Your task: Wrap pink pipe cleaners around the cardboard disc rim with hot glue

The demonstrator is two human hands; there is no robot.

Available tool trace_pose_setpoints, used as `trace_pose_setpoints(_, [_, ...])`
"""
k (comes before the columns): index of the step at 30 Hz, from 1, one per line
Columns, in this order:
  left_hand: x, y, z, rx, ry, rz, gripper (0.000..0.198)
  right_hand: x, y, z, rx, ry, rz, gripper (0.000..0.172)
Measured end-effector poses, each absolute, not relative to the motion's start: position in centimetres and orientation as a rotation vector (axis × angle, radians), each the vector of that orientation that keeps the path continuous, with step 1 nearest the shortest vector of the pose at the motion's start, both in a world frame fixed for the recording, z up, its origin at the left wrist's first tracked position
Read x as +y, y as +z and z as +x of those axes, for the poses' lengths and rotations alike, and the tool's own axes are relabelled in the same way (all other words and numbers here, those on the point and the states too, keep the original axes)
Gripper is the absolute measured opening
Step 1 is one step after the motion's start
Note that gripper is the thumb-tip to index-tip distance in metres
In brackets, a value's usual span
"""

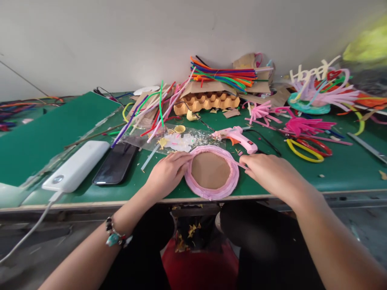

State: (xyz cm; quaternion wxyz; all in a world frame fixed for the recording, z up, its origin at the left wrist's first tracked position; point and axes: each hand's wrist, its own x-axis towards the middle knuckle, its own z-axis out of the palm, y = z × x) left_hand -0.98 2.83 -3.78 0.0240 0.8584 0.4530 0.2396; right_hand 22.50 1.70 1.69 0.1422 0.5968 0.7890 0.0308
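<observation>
A round cardboard disc point(211, 170) lies at the front edge of the green table, its border wrapped in coils of fluffy pink pipe cleaner point(212, 194). My left hand point(169, 171) grips the disc's upper left rim with its fingers pressed together. At the right, my right hand point(269, 173) pinches the free end of a pink pipe cleaner strand point(240, 164), which stretches across the top of the rim. Just behind the disc lies a pink hot glue gun point(237, 137) with an orange trigger. What lies beneath my left fingertips is hidden.
A white power bank point(77, 165) with a cable and a black phone point(116, 163) lie left. Behind are loose pipe cleaners point(161, 104), an egg carton point(208, 102) and a colourful bundle point(223, 76). Yellow-handled scissors point(305, 152) and a pipe cleaner decoration point(323, 90) are right.
</observation>
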Motion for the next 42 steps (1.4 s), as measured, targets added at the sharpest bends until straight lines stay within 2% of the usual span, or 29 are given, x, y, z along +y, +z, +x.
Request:
trace_pose_setpoints(6, [2.7, -3.0, -1.0, 1.297, 0.723, 2.593, 0.028, 2.1, 1.6, 22.7, 2.317, 0.344, 1.894, 0.020])
trace_pose_setpoints(15, [1.6, -2.2, -0.5, 1.194, 0.574, 2.544, 0.031, 3.0, 0.7, 22.5, 2.823, 0.574, 1.938, 0.023])
trace_pose_setpoints(22, [2.1, -2.2, 0.1, 1.325, 0.974, 2.483, 0.016, 3.8, 0.3, 21.7, 3.262, 0.413, 1.652, 0.021])
trace_pose_setpoints(24, [2.4, -2.2, 0.3, 1.336, 0.976, 2.433, 0.014, 3.8, 0.5, 21.2, 3.303, 0.334, 1.618, 0.021])
trace_pose_setpoints(28, [3.1, -1.9, 1.0, 1.456, 0.962, 2.365, 0.023, 3.7, 0.7, 20.1, 3.363, 0.274, 1.548, 0.020])
trace_pose_setpoints(30, [3.5, -1.7, 1.4, 1.520, 0.955, 2.331, 0.015, 3.7, 0.8, 19.6, 3.386, 0.281, 1.480, 0.022])
trace_pose_setpoints(33, [4.4, -1.7, 1.9, 1.495, 0.865, 2.329, 0.032, 3.8, 0.9, 19.0, 3.391, 0.286, 1.396, 0.024])
trace_pose_setpoints(36, [5.4, -1.7, 2.1, 1.467, 0.856, 2.407, 0.013, 4.1, 0.9, 18.5, 3.418, 0.227, 1.340, 0.025])
trace_pose_setpoints(39, [5.9, -1.7, 2.1, 1.365, 0.923, 2.410, 0.015, 4.4, 1.0, 18.1, 3.456, 0.145, 1.312, 0.027])
trace_pose_setpoints(42, [5.6, -1.5, 2.4, 1.223, 0.958, 2.367, 0.009, 4.4, 1.1, 17.7, 3.482, 0.017, 1.258, 0.028])
